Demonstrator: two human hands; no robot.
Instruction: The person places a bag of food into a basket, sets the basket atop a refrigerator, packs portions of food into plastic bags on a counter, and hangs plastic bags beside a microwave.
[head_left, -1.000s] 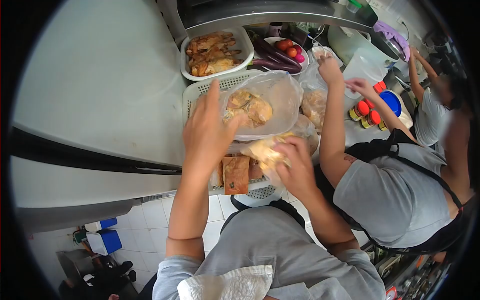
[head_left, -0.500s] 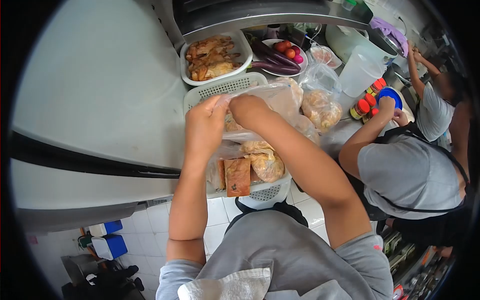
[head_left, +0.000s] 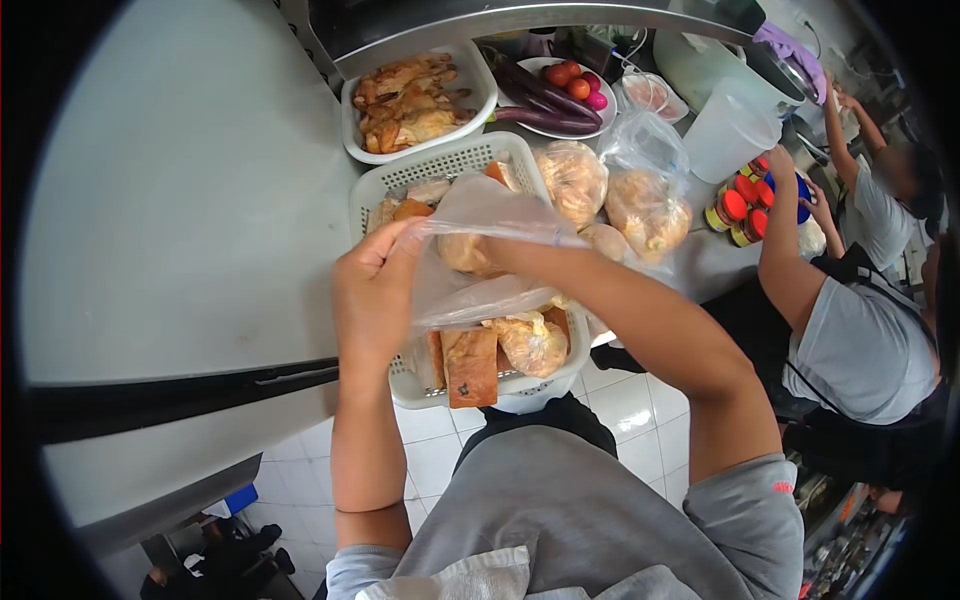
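Observation:
My left hand (head_left: 375, 285) pinches the rim of a clear plastic bag (head_left: 505, 210) at its left side. My right hand (head_left: 468, 256) is inside the bag, seen blurrily through the plastic; its fingers are not clear. The bag spreads over a white perforated basket (head_left: 460, 155). In the basket's near end lie a browned slab of meat (head_left: 470, 365) and a tied bag of pale yellowish food (head_left: 535, 345). More browned pieces (head_left: 412, 209) show at the basket's far end.
A white tub of roasted chicken (head_left: 415, 105) stands behind. Right of it are a plate with eggplants (head_left: 545, 95) and tomatoes (head_left: 562, 73), two knotted food bags (head_left: 648, 215), a plastic pitcher (head_left: 725, 135) and red-lidded jars (head_left: 735, 205). A co-worker (head_left: 860, 330) stands at right.
My right hand has gone from the bag's rim down into the bag. The bag's mouth is wider. My left hand keeps its hold, and the co-worker's arm has reached toward the jars.

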